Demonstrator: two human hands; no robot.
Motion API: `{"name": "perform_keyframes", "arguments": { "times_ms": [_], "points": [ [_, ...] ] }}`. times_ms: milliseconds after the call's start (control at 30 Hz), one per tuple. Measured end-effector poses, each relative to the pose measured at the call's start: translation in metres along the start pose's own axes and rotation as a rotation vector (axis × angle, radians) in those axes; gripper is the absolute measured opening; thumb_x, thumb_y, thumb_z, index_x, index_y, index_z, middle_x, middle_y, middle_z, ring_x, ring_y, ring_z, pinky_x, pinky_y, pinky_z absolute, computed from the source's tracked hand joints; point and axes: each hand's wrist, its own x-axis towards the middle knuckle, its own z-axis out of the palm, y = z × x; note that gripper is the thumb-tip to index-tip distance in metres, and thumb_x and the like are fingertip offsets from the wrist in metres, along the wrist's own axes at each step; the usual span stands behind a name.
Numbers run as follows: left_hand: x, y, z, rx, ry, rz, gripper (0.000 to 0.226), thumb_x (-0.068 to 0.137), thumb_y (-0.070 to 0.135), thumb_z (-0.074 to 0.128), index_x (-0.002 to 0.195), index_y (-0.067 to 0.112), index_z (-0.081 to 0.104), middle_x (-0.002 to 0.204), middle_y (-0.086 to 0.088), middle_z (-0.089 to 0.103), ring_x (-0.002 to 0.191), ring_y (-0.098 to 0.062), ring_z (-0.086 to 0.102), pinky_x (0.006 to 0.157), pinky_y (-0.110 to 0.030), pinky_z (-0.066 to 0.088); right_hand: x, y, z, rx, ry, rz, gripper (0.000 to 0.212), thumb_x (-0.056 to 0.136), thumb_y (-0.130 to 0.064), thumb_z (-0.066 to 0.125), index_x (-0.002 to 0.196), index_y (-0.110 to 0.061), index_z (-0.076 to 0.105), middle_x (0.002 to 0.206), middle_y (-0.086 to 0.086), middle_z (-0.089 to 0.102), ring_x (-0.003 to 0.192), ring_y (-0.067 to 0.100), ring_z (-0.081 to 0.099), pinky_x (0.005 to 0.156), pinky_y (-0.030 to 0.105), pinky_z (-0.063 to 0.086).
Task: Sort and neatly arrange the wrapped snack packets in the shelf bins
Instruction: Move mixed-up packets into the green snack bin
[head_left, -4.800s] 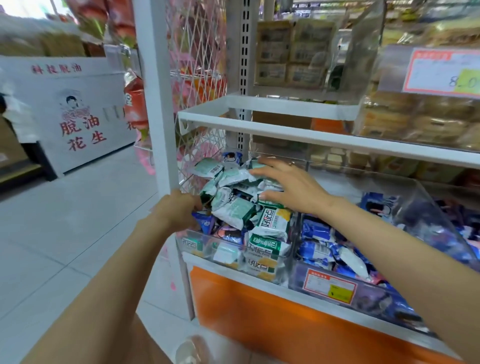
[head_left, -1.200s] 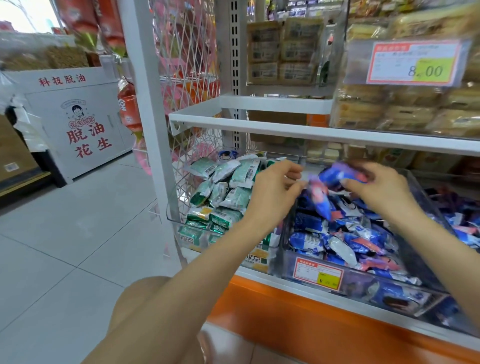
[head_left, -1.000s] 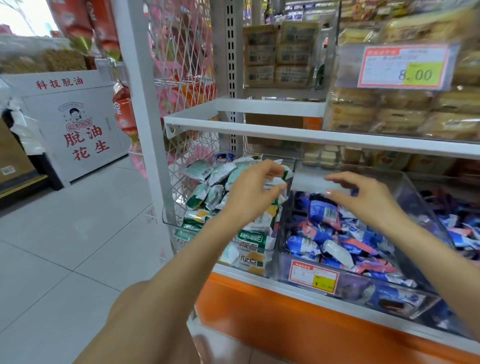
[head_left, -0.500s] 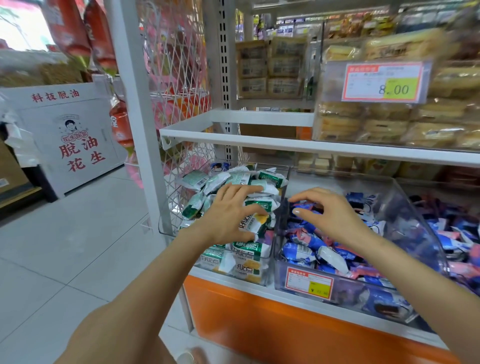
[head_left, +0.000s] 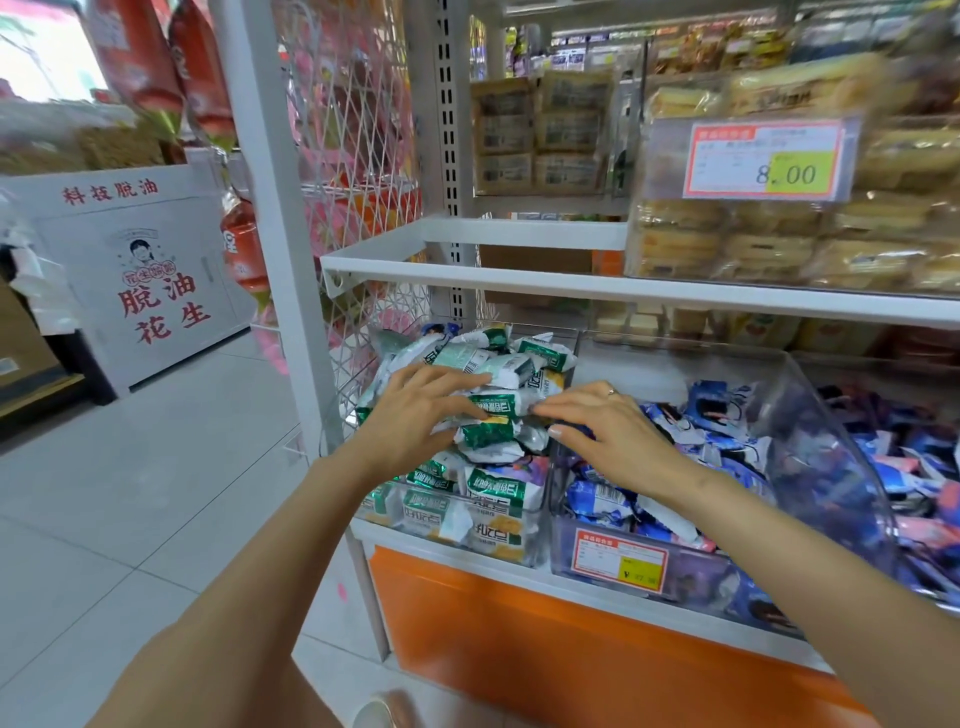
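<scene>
Green-and-white snack packets (head_left: 498, 488) are heaped in the left clear bin (head_left: 447, 535) on the lower shelf. Blue-and-white packets (head_left: 717, 410) fill the middle clear bin (head_left: 810, 426) beside it. My left hand (head_left: 421, 410) lies spread on top of the green heap, fingers straight, pressing the packets. My right hand (head_left: 608, 431) reaches over the divider between the two bins, fingers extended, their tips touching a green packet at the heap's right edge. Neither hand grips a packet.
A white shelf (head_left: 571, 286) runs just above the bins, carrying yellow wrapped cakes (head_left: 779, 249) and a price tag (head_left: 763, 161). A white upright post (head_left: 280, 249) and wire mesh stand left of the bins. An orange panel (head_left: 545, 639) fronts the base. Tiled floor lies left.
Both hands dropped the blue packets into the middle bin, then moved left. The left hand now presses the green heap and the right hand has crossed to its edge.
</scene>
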Motion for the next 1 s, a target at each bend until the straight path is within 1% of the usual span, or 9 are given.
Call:
{"name": "perform_keyframes", "arguments": {
  "times_ms": [67, 167, 300, 400, 500, 600, 733, 833, 1000],
  "points": [
    [-0.003, 0.001, -0.002, -0.028, 0.011, -0.025, 0.03, 0.081, 0.012, 0.066, 0.108, 0.027, 0.066, 0.141, 0.011, 0.046, 0.128, -0.018, 0.041, 0.104, -0.037, 0.02, 0.003, -0.001, 0.004, -0.009, -0.004, -0.01, 0.035, 0.098, -0.032, 0.046, 0.133, -0.032, 0.051, 0.134, -0.015, 0.052, 0.124, 0.015, 0.037, 0.102, 0.034, 0.028],
    [-0.009, 0.002, -0.003, -0.106, -0.001, -0.089, 0.03, 0.082, 0.01, 0.057, 0.109, 0.022, 0.059, 0.142, 0.012, 0.043, 0.129, -0.015, 0.035, 0.105, -0.033, 0.017, 0.008, -0.002, 0.006, -0.001, -0.014, -0.009, 0.037, 0.098, -0.034, 0.045, 0.135, -0.033, 0.048, 0.137, -0.016, 0.049, 0.127, 0.013, 0.034, 0.104, 0.034, 0.026],
    [-0.01, 0.014, -0.002, -0.208, 0.107, -0.092, 0.04, 0.079, 0.037, 0.04, 0.112, 0.02, 0.054, 0.138, 0.006, 0.046, 0.123, -0.016, 0.038, 0.103, -0.038, 0.026, 0.013, -0.004, 0.009, -0.008, -0.025, -0.023, 0.04, 0.098, -0.037, 0.043, 0.137, -0.034, 0.044, 0.141, -0.016, 0.045, 0.127, 0.014, 0.033, 0.105, 0.038, 0.026],
    [-0.004, 0.022, 0.008, -0.031, 0.135, 0.062, 0.044, 0.084, 0.048, 0.045, 0.123, 0.028, 0.048, 0.145, 0.003, 0.038, 0.129, -0.018, 0.034, 0.107, -0.035, 0.018, 0.015, -0.004, 0.011, 0.001, -0.03, -0.016, 0.038, 0.098, -0.037, 0.043, 0.136, -0.032, 0.047, 0.139, -0.015, 0.047, 0.127, 0.014, 0.034, 0.105, 0.038, 0.025],
    [0.003, 0.019, 0.017, 0.138, 0.153, 0.13, 0.051, 0.081, 0.036, 0.063, 0.127, 0.031, 0.041, 0.151, 0.002, 0.031, 0.136, -0.02, 0.027, 0.112, -0.045, 0.017, 0.015, 0.0, 0.011, 0.035, -0.022, -0.006, 0.037, 0.097, -0.036, 0.046, 0.132, -0.029, 0.053, 0.136, -0.012, 0.051, 0.127, 0.016, 0.037, 0.107, 0.043, 0.026],
    [0.009, 0.015, 0.019, 0.175, 0.153, 0.134, 0.059, 0.077, 0.025, 0.073, 0.127, 0.03, 0.042, 0.145, 0.004, 0.039, 0.136, -0.019, 0.03, 0.112, -0.045, 0.016, 0.014, 0.004, 0.009, 0.044, -0.005, -0.007, 0.036, 0.096, -0.037, 0.048, 0.131, -0.03, 0.054, 0.135, -0.013, 0.052, 0.125, 0.015, 0.038, 0.106, 0.044, 0.029],
    [0.015, 0.004, 0.019, 0.218, 0.135, 0.114, 0.062, 0.072, 0.021, 0.077, 0.125, 0.029, 0.045, 0.142, 0.006, 0.044, 0.132, -0.021, 0.039, 0.11, -0.048, 0.022, 0.012, 0.007, 0.007, 0.078, 0.001, -0.012, 0.036, 0.096, -0.037, 0.048, 0.132, -0.034, 0.052, 0.135, -0.015, 0.052, 0.125, 0.013, 0.038, 0.107, 0.044, 0.03],
    [0.023, -0.003, 0.016, 0.204, 0.143, 0.112, 0.063, 0.071, 0.017, 0.077, 0.125, 0.028, 0.045, 0.142, 0.006, 0.044, 0.13, -0.021, 0.041, 0.108, -0.046, 0.021, 0.012, 0.007, 0.007, 0.092, 0.002, -0.01, 0.037, 0.095, -0.037, 0.05, 0.132, -0.035, 0.051, 0.135, -0.015, 0.052, 0.124, 0.013, 0.038, 0.106, 0.043, 0.03],
    [0.036, -0.008, 0.012, 0.124, 0.219, 0.046, 0.053, 0.071, 0.011, 0.076, 0.12, 0.02, 0.057, 0.131, 0.0, 0.055, 0.122, -0.026, 0.049, 0.104, -0.049, 0.026, 0.012, 0.008, 0.008, 0.125, 0.032, 0.007, 0.03, 0.092, -0.036, 0.056, 0.121, -0.031, 0.062, 0.126, -0.014, 0.057, 0.122, 0.011, 0.039, 0.107, 0.042, 0.03]
  ]
}}
